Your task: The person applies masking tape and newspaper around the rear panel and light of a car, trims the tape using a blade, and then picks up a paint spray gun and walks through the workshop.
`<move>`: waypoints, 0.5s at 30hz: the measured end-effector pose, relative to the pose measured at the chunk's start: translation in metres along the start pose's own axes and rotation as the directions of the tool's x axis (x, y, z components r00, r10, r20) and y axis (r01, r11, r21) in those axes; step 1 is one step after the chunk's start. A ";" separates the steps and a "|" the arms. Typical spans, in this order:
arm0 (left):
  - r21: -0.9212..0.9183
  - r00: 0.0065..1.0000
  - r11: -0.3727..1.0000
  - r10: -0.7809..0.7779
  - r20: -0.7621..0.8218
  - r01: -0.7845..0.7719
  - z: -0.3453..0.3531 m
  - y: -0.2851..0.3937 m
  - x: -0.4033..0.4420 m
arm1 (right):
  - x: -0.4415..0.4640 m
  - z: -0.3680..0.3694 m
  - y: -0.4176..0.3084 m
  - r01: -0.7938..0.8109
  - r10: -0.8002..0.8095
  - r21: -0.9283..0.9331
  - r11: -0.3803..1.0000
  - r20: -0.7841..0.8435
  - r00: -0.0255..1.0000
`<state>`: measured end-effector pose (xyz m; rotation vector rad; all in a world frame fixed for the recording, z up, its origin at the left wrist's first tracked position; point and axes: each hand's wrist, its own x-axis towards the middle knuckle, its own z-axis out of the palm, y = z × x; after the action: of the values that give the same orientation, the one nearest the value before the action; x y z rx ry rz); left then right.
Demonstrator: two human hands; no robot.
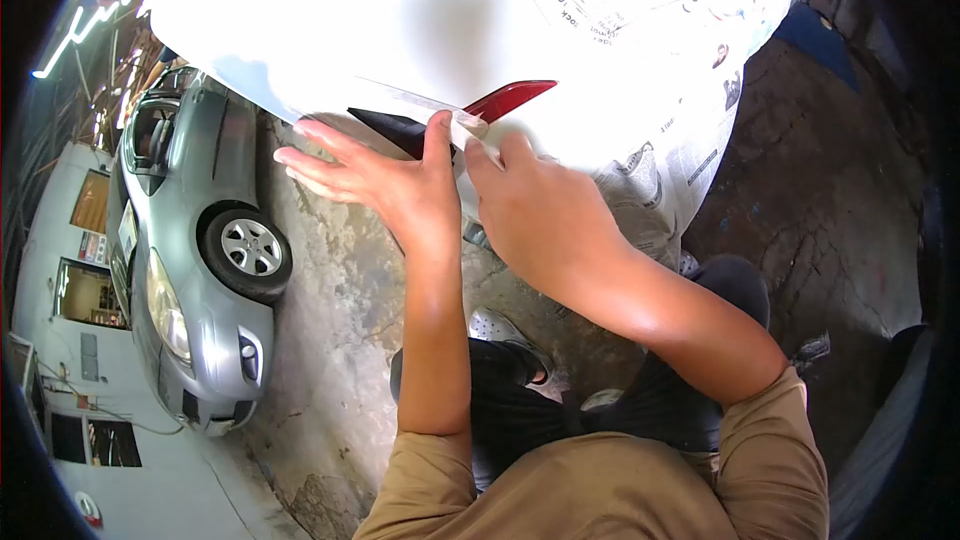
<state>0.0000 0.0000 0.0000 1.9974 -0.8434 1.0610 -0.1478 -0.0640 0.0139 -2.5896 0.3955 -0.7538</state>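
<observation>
A white car body panel (330, 35) fills the top of the view, with a red tail light (512, 98) and a black pointed trim piece (388, 128) near its lower edge. My left hand (395, 180) lies with fingers spread beside the black piece, its thumb against a pale strip of masking tape (462, 132). Close on its right, my right hand (540, 200) has its fingers closed on the strip's lower end. The strip runs between the black piece and the red light. My fingers hide part of it.
Printed newspaper sheets (690, 100) cover the panel's right side and hang down. A silver car (205, 240) stands to the left on the stained concrete floor (330, 340), by a pale wall (120, 490). A blue object (820, 45) lies at upper right.
</observation>
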 end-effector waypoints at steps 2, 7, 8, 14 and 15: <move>0.061 1.000 0.998 0.020 -0.024 -0.018 0.001 0.000 0.001 | 0.002 0.008 0.004 -0.010 0.010 -0.015 1.000 0.002 1.000; 0.089 0.992 0.990 0.112 -0.060 -0.107 0.001 -0.006 -0.007 | 0.005 0.013 0.009 -0.034 0.034 -0.006 0.999 -0.005 0.999; 0.086 0.988 0.988 0.133 -0.075 -0.127 0.002 -0.006 -0.009 | 0.006 0.012 0.011 -0.034 0.034 0.004 0.999 -0.013 0.999; 0.071 0.992 0.990 0.126 -0.013 -0.125 0.005 -0.008 -0.014 | 0.007 0.011 0.014 -0.042 0.043 0.099 0.994 -0.006 0.999; 0.073 0.991 0.988 0.133 -0.005 -0.132 0.005 -0.009 -0.015 | 0.007 0.013 0.016 -0.050 0.051 0.130 0.990 -0.008 0.999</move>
<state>0.0025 0.0035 -0.0176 2.0171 -0.9560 1.1916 -0.1373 -0.0765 -0.0006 -2.4460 0.4005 -0.7508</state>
